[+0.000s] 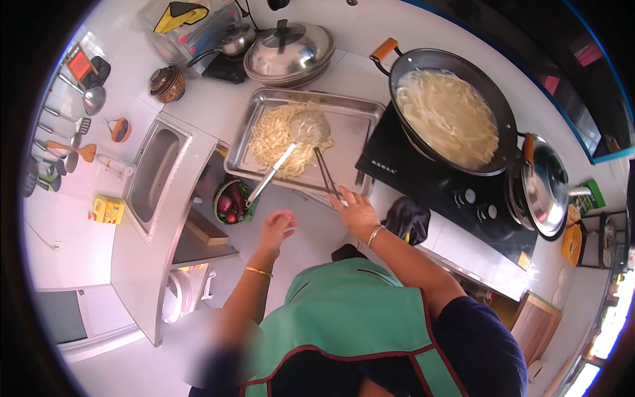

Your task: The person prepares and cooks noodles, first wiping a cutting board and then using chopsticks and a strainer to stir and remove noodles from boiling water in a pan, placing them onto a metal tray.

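A rectangular steel tray [350, 142] on the counter holds a heap of pale noodles [268, 135]. On the noodles rests the round basket of a skimmer [311, 127], its long metal handle slanting out over the tray's near edge. My right hand [359, 215] is closed round a pair of dark chopsticks [323, 167], whose tips reach into the tray beside the skimmer. My left hand [276, 230] hangs in the air just right of the skimmer handle's end, apart from it, empty, with loosely bent fingers. More noodles [450, 119] lie in cloudy liquid in a large wok [506, 135] at the right.
The wok stands on a black stove [423, 175]; a lidded pan [546, 185] is to its right. Behind the tray sits a pot with a domed lid [291, 49]. A sink [155, 169] is at left, and a basket of eggplants [231, 202] stands below the counter.
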The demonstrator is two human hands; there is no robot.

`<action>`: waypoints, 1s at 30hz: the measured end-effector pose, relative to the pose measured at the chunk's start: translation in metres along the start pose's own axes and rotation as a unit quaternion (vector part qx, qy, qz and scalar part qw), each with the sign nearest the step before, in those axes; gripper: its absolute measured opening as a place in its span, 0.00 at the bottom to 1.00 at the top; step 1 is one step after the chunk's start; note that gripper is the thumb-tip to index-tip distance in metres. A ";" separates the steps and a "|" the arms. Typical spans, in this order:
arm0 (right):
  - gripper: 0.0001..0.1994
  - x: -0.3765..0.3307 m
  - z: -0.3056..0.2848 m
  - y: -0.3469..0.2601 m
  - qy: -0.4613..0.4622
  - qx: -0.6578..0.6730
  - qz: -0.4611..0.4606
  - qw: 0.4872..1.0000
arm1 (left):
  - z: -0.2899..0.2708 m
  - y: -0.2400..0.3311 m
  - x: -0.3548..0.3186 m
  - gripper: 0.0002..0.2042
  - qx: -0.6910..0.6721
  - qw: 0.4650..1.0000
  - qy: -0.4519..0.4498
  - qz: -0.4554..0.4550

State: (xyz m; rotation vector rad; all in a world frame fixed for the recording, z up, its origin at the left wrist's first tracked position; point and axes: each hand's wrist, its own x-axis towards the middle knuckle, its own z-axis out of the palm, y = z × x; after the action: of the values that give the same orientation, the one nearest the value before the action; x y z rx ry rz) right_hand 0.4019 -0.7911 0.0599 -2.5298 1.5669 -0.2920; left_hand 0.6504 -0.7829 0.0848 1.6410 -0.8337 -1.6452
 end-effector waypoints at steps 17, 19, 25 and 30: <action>0.06 0.136 -0.053 -0.011 0.277 0.243 0.112 0.923 | -0.033 0.129 0.097 0.12 0.167 0.947 -0.269 0.053; 0.06 0.131 -0.103 -0.024 0.285 0.247 0.148 0.914 | -0.035 0.133 0.109 0.10 0.145 0.944 -0.294 0.045; 0.10 0.037 -0.256 -0.027 0.424 0.485 0.243 0.726 | 0.016 0.149 0.115 0.08 0.115 0.920 -0.374 0.024; 0.09 -0.023 -0.307 0.037 0.512 0.207 0.327 0.767 | 0.064 0.152 0.107 0.08 0.123 0.900 -0.418 0.026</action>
State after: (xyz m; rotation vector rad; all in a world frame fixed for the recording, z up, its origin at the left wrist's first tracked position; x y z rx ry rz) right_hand 0.2850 -0.7948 0.3474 -1.2928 2.1883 -1.8563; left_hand 0.5889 -0.9589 0.1472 0.9854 -1.5306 -2.3041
